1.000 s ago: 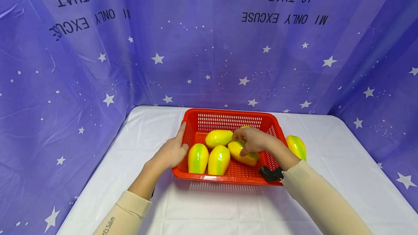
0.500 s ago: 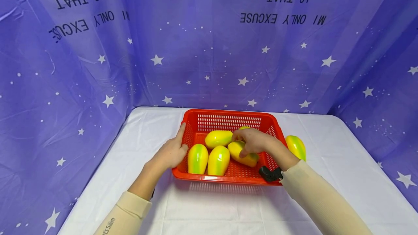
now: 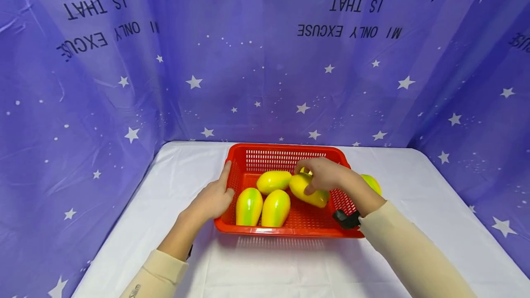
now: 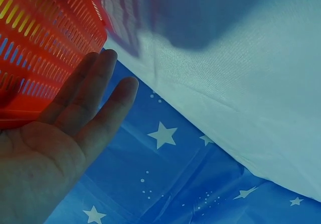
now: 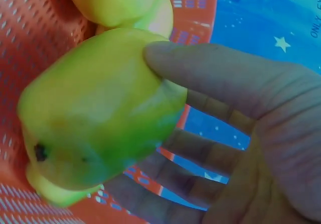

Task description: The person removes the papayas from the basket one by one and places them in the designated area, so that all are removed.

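My right hand [image 3: 329, 176] grips a yellow-green mango [image 3: 303, 188] over the right half of a red plastic basket [image 3: 290, 232]. In the right wrist view, the thumb lies on top of this mango [image 5: 95, 108] and the fingers reach round its far side. My left hand [image 3: 212, 200] touches the basket's left wall from outside, its index finger along the rim. The left wrist view shows its fingers [image 4: 118, 103] extended. Several mangoes [image 3: 275, 209] lie in the basket's left half. Another sits behind my right hand, mostly hidden.
Outside the basket to the right, one more mango [image 3: 371, 183] is partly hidden behind the basket and forearm. A white cloth [image 3: 252, 270] covers the table. Purple star-printed curtains [image 3: 248, 82] enclose the back and sides.
The mango in my right hand has risen slightly relative to the basket. The left hand keeps its place on the basket wall. The head view has shifted a little.
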`<control>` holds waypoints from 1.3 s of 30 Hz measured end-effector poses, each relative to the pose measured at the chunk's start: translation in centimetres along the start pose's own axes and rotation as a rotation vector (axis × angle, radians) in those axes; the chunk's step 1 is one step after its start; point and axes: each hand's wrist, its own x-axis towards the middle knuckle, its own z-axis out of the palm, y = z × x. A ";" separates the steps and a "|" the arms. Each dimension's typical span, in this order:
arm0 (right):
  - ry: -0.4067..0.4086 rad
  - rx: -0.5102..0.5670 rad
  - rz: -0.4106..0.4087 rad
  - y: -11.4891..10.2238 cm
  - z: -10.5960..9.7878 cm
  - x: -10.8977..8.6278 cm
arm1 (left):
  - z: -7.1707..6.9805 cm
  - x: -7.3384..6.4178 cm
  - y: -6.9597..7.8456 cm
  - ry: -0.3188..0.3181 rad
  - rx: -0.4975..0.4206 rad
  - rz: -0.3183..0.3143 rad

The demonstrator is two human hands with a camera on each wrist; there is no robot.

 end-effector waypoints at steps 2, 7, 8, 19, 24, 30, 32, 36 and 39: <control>0.011 0.001 0.001 0.1 -0.5 -0.4 | 0.0 -0.1 0.0 0.000 0.008 0.000; 0.065 -0.006 -0.009 0.8 -1.7 -1.4 | 0.0 -0.1 0.1 0.008 0.017 0.019; 0.073 -0.006 -0.008 0.9 -2.0 -1.6 | 0.0 -0.1 0.1 0.009 0.016 0.024; 0.131 0.012 0.064 2.7 -4.8 -3.6 | 0.0 -0.2 0.1 -0.004 0.006 0.016; 0.170 0.011 0.113 3.5 -6.2 -4.5 | 0.1 -0.1 0.1 -0.007 0.008 0.019; 0.193 0.047 0.160 4.6 -7.1 -5.4 | 0.0 -0.1 0.2 -0.008 -0.004 0.021; 0.201 0.052 0.168 5.1 -7.2 -5.6 | 0.0 -0.1 0.2 -0.006 -0.006 0.023; 0.228 0.033 0.178 6.2 -7.5 -6.2 | 0.0 -0.2 0.2 -0.006 -0.009 0.026; 0.253 0.015 0.194 7.0 -7.8 -6.6 | 0.0 -0.1 0.1 -0.010 -0.010 0.026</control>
